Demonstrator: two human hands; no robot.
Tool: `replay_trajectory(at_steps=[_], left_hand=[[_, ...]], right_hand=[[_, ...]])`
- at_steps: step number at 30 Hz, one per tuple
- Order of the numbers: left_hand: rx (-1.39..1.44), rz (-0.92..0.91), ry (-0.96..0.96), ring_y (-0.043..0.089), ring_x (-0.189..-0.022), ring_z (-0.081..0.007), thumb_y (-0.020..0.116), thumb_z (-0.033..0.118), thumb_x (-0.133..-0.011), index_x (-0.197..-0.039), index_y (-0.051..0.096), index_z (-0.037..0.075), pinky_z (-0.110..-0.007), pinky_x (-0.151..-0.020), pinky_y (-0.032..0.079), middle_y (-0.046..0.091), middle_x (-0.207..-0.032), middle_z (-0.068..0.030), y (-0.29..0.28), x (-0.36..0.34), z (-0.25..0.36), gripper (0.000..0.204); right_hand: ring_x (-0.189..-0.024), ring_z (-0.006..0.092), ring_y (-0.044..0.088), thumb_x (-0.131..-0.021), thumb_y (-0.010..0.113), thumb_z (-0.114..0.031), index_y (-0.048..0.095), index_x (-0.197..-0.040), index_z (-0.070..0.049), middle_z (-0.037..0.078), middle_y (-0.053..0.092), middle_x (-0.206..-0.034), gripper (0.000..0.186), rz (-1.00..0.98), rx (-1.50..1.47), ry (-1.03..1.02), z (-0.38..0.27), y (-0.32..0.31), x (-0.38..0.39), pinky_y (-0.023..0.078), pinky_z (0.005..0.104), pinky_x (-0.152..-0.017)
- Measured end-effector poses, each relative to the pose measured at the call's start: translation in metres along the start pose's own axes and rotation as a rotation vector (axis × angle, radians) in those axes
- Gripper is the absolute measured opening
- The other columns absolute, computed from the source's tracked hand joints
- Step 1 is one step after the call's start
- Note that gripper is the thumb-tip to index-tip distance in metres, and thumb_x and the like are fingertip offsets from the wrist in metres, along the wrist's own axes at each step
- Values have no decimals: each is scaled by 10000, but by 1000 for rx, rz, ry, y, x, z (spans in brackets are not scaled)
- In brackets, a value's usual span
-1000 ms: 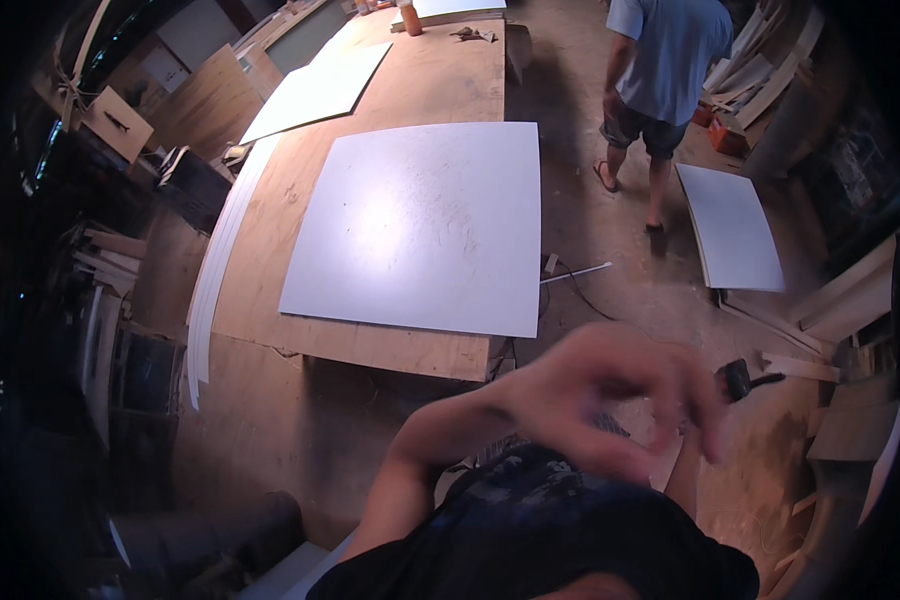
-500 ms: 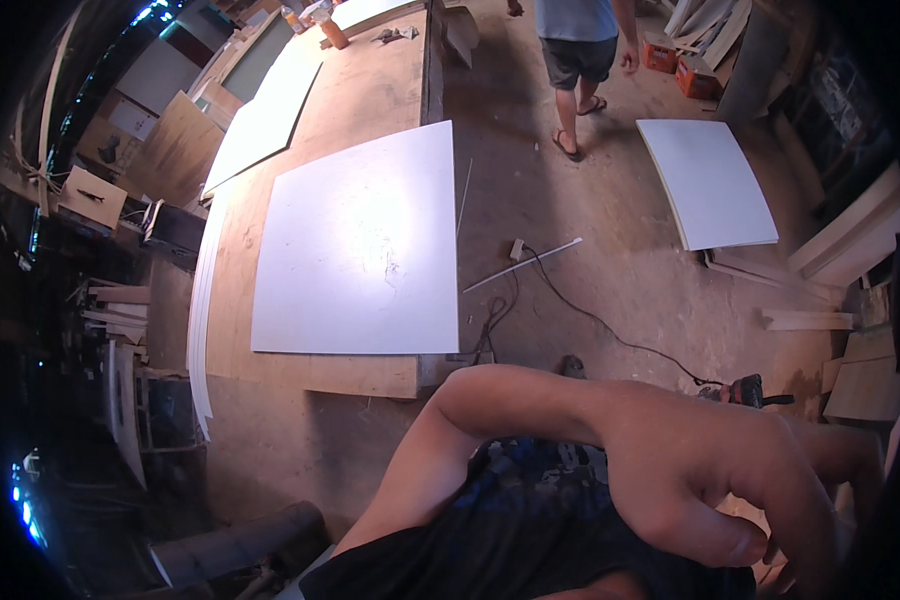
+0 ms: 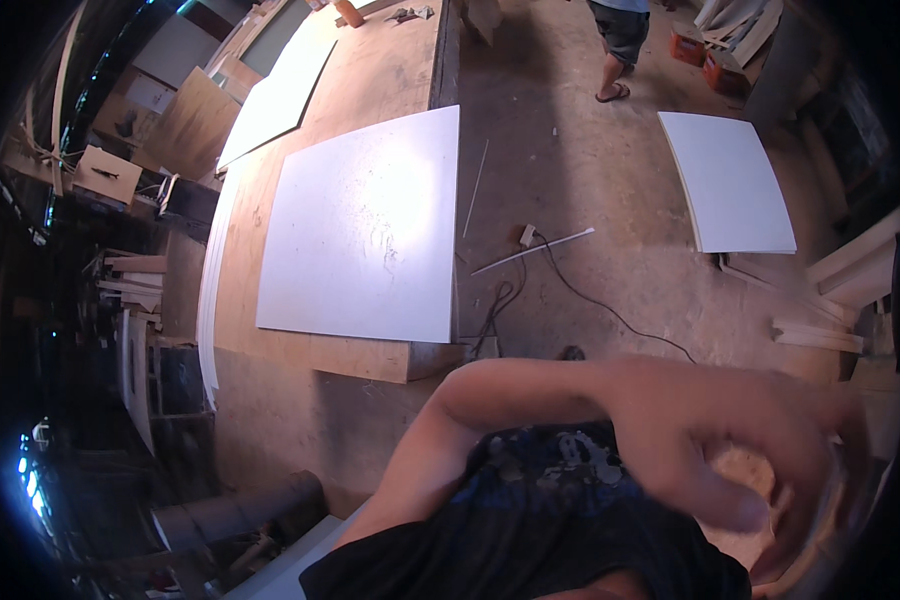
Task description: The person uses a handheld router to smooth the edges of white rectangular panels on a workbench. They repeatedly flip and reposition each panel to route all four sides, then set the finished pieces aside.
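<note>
My left arm bends across my dark printed shirt [image 3: 530,490], and my left hand [image 3: 730,440] is at the lower right. Its fingers are apart and curved downward, with the thumb away from them and floor showing through the gap. The hand is open, with nothing visible in it, though the fingertips are blurred. A tan, blurred shape shows beside the fingers near the rim; I cannot make it out. My right hand is not in view. Ahead of my arm, a large white panel [image 3: 340,250] lies flat on a wooden workbench [image 3: 370,360].
Another white panel [image 3: 280,100] rests farther along the bench, near an orange bottle [image 3: 349,12]. White sheets [image 3: 735,185] lie low at the right. A dark cable [image 3: 610,308] and a thin white strip [image 3: 560,243] cross the floor. A person [image 3: 620,45] stands at the far side.
The person has moved farther away and partly out of the top. The view has shifted slightly. My left hand has moved a little, its thumb and fingers now farther apart.
</note>
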State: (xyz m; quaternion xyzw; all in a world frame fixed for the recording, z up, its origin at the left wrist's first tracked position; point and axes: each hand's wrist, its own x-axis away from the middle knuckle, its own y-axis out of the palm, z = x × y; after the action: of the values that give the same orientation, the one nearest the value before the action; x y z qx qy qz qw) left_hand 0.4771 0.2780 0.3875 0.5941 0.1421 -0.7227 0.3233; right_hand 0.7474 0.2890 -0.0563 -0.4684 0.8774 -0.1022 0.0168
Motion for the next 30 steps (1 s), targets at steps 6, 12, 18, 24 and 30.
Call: replay_trajectory(at_steps=[6, 12, 18, 24, 30], left_hand=[[-121, 969, -654, 626, -915, -238, 592, 259, -944, -1028, 639, 35, -342, -772, 518, 656, -1047, -104, -111, 174, 22, 244], [-64, 2084, -191, 615, -930, -248, 515, 344, -1003, -1064, 604, 35, -373, -788, 514, 642, -1072, -93, -219, 414, 84, 327], [-341, 2318, 143, 588, -1037, -248, 446, 321, -1024, -1108, 583, 44, -420, -888, 470, 621, -1144, -93, -270, 493, 139, 321], [-423, 2164, 547, 562, -1143, -249, 377, 298, -1046, -1153, 563, 53, -468, -988, 425, 600, -1216, -92, -231, 543, 211, 326], [-70, 2422, 667, 463, -1309, -268, 334, 407, -1058, -1315, 496, 36, -473, -1084, 365, 505, -1402, -95, 1, 508, 167, 480]], right_hand=[[-964, 206, 606, -764, 846, -213, 588, -1206, 21, 79, 640, -1060, 563, 74, -22, -61, 5, -2, -12, 492, 324, -877], [-986, 215, 598, -741, 843, -175, 526, -1259, 3, 95, 618, -1101, 632, 103, 11, -11, -31, -14, -12, 469, 335, -922], [-1002, 207, 582, -702, 855, -204, 549, -1218, -9, 88, 603, -1085, 631, 105, 108, -20, -41, -32, -27, 462, 333, -914], [-937, 208, 596, -732, 833, -173, 569, -1184, -18, 75, 621, -1041, 546, -58, 35, 30, -33, -1, -6, 477, 340, -888], [-895, 198, 625, -796, 801, -136, 599, -1149, 8, 82, 650, -1027, 431, -196, 9, 79, -45, -15, -29, 518, 332, -819]])
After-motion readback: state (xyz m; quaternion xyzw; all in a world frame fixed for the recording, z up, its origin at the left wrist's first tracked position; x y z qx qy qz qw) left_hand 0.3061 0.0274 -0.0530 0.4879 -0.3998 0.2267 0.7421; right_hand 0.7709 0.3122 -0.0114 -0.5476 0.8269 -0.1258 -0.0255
